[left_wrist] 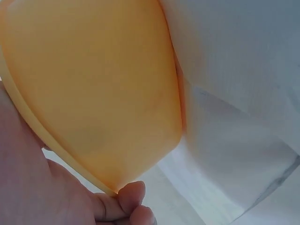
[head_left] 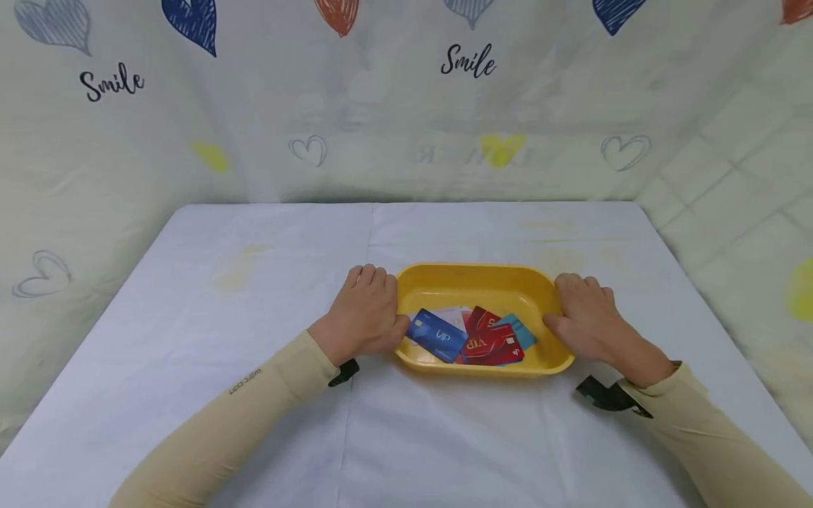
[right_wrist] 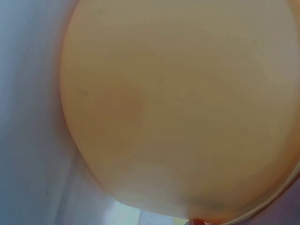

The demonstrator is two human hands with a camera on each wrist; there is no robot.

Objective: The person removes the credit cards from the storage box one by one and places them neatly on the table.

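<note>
A pale cloth backdrop [head_left: 381,92], printed with hearts and "Smile", hangs behind the far edge of a desk [head_left: 254,423] spread with a white cloth, faintly yellowed near its far right corner and toward the left. The yellow tray [head_left: 470,282] sits nearer the desk's right edge than its left, well apart from the far edge. Each end is gripped: the left hand [head_left: 367,310] clasps the left rim, the right hand [head_left: 587,317] the right rim, with both thumbs toward the inside. The left wrist view adds the tray's smooth outer wall and fingertips [left_wrist: 132,194] curled at the rim; the right wrist view is nearly filled by the opposite outer wall, and neither shows the contents. Only the head view does: overlapping cards lie along the tray's near side, a blue VIP card [head_left: 438,335] at left and a red VIP card [head_left: 492,346] at right, partly covering another red card [head_left: 484,317], a light-blue card [head_left: 522,330] and paler ones.
</note>
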